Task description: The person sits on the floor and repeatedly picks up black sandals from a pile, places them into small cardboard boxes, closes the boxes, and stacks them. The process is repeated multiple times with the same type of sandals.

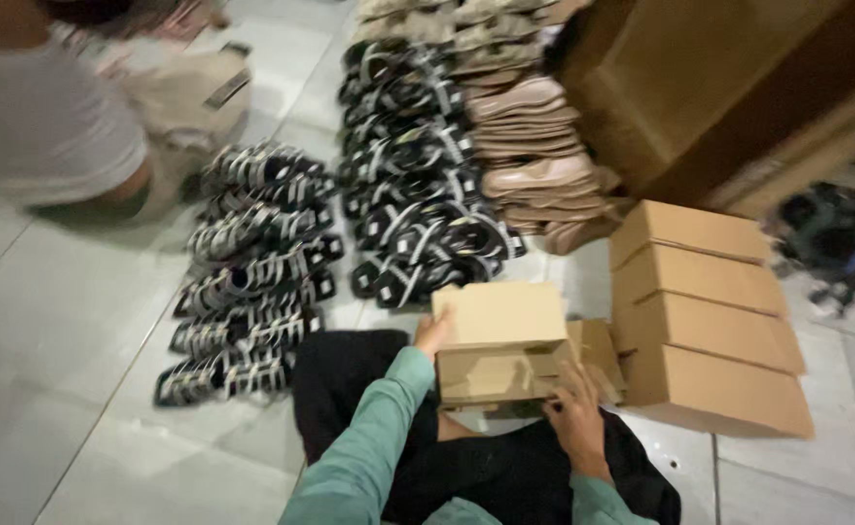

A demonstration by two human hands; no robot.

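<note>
Over the lap, a small brown cardboard box [500,342] sits between both hands. Left hand [431,335] is clamped on its left edge, fingers wrapped behind; right hand [575,413] grips the lower right corner, fingers curled onto the open front. Just right of that box, a row of closed cardboard boxes [705,316] lies on the tiled floor [48,331]. Beyond it, black strappy sandals [418,175] and pink sandals [534,156] in rows. Far left of it, another person [43,122] crouches.

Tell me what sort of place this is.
Probably a footwear packing or stockroom floor: rows of black strappy sandals and pink sandals lie on the tiles, closed cardboard boxes are stacked alongside, and both hands hold a small open box.
</note>
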